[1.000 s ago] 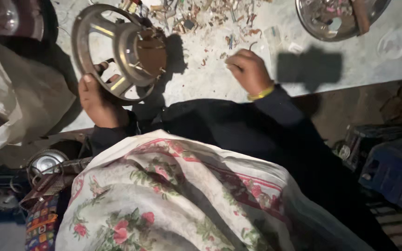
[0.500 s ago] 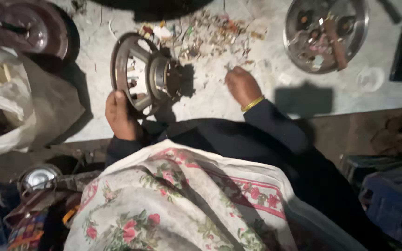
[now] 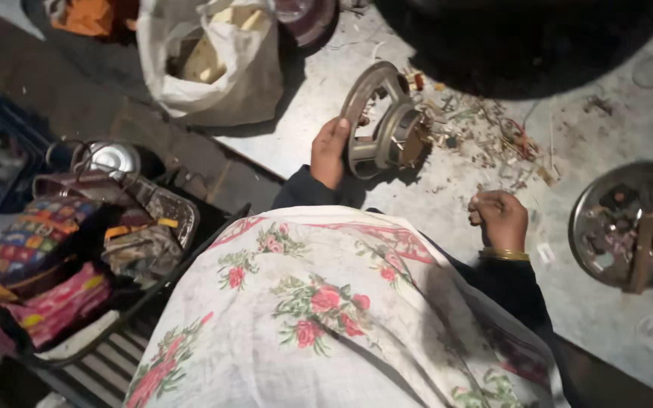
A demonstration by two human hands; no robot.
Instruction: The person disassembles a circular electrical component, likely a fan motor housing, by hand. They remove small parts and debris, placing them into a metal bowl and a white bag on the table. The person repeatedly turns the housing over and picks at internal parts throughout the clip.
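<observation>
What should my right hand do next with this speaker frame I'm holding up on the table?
Probably bring the right hand across to the speaker frame. The left hand holds the frame tilted on its rim, its magnet end facing the scrap litter, while the right hand rests closed on the table, apart from it. Whether it holds anything is unclear.

left hand [image 3: 331, 151] grip closed, fingers curled, right hand [image 3: 501, 217] loosely fisted, knuckles up

A crumpled white plastic sack [image 3: 213, 64] sits at the far left of the grey worktop [image 3: 606, 317]. A round metal dish [image 3: 632, 225] of small parts lies right. Colourful fabric bags [image 3: 47, 264] fill a crate near left.
</observation>
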